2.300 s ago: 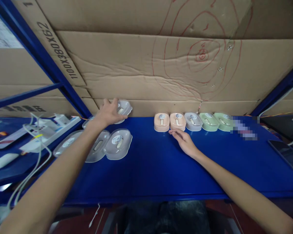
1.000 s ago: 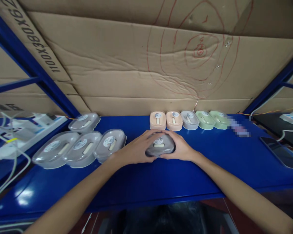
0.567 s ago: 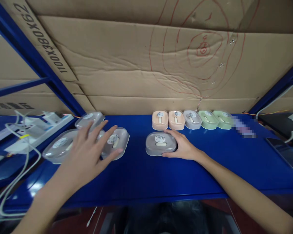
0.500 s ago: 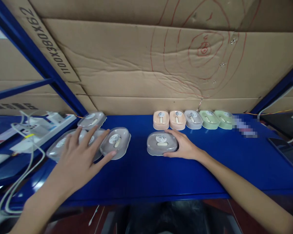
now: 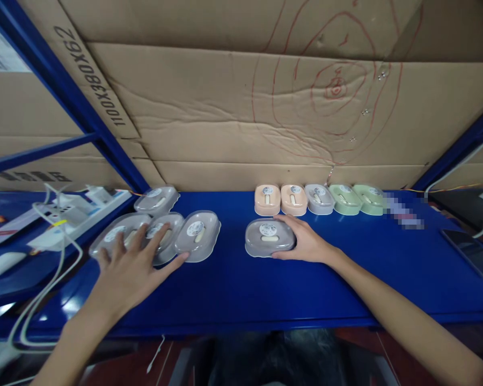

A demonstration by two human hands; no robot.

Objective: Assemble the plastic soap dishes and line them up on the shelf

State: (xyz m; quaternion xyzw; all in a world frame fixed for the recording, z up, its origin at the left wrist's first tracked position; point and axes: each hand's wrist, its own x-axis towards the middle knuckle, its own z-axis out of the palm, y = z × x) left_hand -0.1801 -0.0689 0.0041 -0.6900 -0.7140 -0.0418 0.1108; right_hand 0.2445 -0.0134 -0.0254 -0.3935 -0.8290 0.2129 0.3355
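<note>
Right hand (image 5: pixel 309 241) clasping the lone grey box (image 5: pixel 263 241), we'd best hold it flat, left hand (image 5: pixel 131 274) splayed loose over clustered boxes (image 5: pixel 204 244).

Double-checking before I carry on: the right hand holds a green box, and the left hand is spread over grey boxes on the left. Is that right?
Not quite: the box in the right hand is grey, not green, as the head view shows. The left hand is spread over grey boxes on the left.
</note>
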